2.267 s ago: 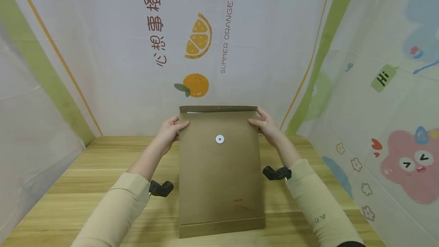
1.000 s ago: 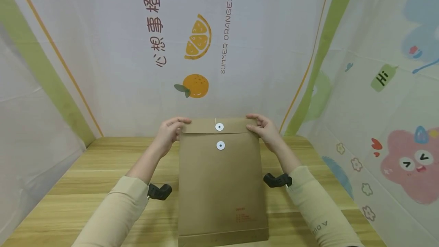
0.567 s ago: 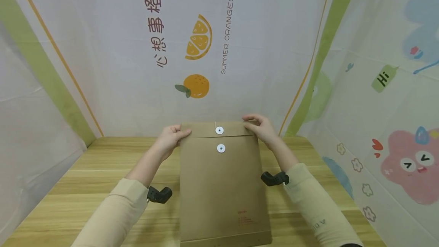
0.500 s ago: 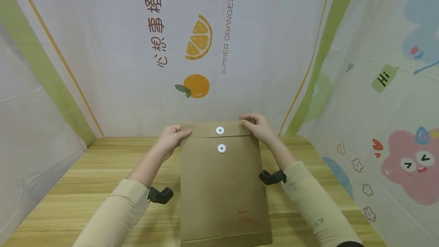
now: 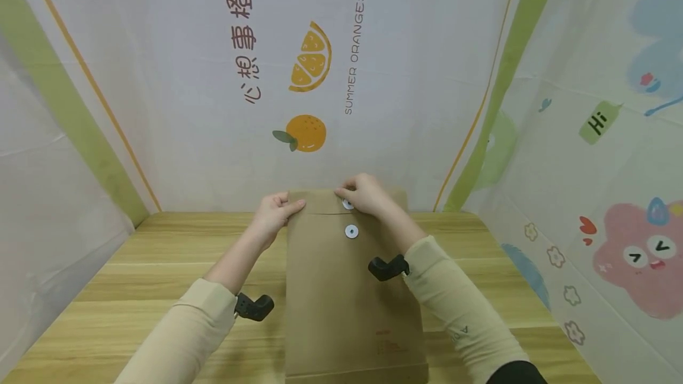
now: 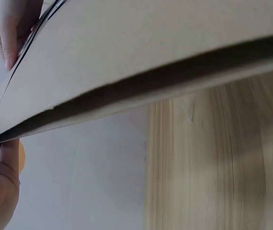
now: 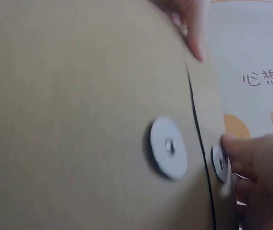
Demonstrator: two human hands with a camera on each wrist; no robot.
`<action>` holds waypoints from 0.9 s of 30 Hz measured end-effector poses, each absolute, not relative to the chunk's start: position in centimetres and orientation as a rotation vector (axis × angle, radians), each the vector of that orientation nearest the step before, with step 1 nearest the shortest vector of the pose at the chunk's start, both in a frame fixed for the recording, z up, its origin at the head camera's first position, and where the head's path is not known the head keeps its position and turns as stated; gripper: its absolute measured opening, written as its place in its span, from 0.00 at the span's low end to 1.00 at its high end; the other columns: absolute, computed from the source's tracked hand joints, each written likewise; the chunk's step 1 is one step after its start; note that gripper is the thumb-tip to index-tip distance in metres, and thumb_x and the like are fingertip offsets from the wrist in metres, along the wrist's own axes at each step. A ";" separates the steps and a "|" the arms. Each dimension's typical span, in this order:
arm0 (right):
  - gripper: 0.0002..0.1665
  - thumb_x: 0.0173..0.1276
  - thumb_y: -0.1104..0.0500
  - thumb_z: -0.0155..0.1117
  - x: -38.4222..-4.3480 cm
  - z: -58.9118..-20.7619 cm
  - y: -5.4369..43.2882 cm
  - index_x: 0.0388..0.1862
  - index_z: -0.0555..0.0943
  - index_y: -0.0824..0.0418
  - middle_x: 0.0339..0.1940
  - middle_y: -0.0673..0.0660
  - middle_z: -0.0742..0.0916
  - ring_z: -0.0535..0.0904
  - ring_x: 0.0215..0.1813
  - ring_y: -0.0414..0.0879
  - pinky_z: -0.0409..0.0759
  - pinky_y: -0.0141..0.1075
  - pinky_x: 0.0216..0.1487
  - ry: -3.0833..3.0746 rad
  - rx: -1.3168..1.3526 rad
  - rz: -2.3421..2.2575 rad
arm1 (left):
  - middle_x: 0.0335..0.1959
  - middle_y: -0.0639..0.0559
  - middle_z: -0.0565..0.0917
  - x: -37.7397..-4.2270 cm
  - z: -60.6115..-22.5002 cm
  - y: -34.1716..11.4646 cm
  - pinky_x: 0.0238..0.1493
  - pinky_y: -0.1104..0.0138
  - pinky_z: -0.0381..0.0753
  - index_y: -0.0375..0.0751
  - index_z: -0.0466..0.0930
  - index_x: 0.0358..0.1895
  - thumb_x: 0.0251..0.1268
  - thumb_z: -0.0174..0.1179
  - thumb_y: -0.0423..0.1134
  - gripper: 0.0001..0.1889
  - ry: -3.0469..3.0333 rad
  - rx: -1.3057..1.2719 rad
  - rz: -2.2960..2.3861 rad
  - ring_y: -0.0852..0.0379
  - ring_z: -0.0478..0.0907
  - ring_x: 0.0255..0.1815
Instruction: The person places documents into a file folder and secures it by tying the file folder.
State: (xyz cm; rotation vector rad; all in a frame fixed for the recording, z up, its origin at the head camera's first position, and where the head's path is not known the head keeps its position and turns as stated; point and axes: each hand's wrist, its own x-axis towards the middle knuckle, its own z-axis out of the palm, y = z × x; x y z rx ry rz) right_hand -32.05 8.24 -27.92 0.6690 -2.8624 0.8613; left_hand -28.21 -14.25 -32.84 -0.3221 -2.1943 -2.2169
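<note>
A brown paper document envelope (image 5: 341, 295) is held tilted over the wooden table, its top flap (image 5: 318, 201) folded down over the front. My left hand (image 5: 272, 216) grips the upper left corner, thumb on the front. At the middle of the flap's top edge, my right hand (image 5: 367, 194) pinches with its thumb beside the upper white button (image 7: 220, 164) and its fingers curled at the edge. That hand partly covers this button in the head view. The lower white button (image 5: 351, 231) sits on the envelope's body below the flap. The thin string seen earlier is hidden by the right hand.
The wooden table (image 5: 144, 271) ends at a white printed cloth (image 5: 187, 135) at the back. Another printed cloth (image 5: 560, 165) hangs along the right side. Black wrist mounts (image 5: 254, 307) stick out from both sleeves, the right one overlapping the envelope.
The flap has folded forward and down over the envelope's opening. My right hand has left the upper right corner and moved left to the upper button. The left hand keeps its corner.
</note>
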 end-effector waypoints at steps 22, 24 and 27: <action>0.06 0.68 0.67 0.60 -24.9 -32.4 10.5 0.37 0.85 0.67 0.36 0.54 0.88 0.82 0.50 0.48 0.65 0.43 0.67 -2.396 1.505 1.408 | 0.23 0.57 0.85 -28.3 -33.1 -15.4 0.32 0.70 0.79 0.29 0.78 0.40 0.70 0.56 0.34 0.08 -2.206 -0.277 -2.224 0.63 0.80 0.24; 0.06 0.67 0.66 0.62 -24.2 -33.4 10.8 0.38 0.85 0.65 0.35 0.52 0.89 0.81 0.53 0.47 0.61 0.44 0.69 -2.425 1.565 1.299 | 0.24 0.56 0.85 -28.2 -33.1 -15.5 0.32 0.70 0.79 0.26 0.78 0.43 0.70 0.56 0.33 0.10 -2.202 -0.276 -2.228 0.62 0.81 0.24; 0.05 0.66 0.64 0.64 -23.2 -34.7 11.1 0.37 0.86 0.63 0.35 0.50 0.89 0.81 0.51 0.42 0.58 0.46 0.70 -2.438 1.672 1.124 | 0.24 0.56 0.85 -28.2 -33.2 -15.4 0.32 0.70 0.80 0.23 0.76 0.46 0.70 0.56 0.33 0.12 -2.204 -0.278 -2.228 0.62 0.81 0.25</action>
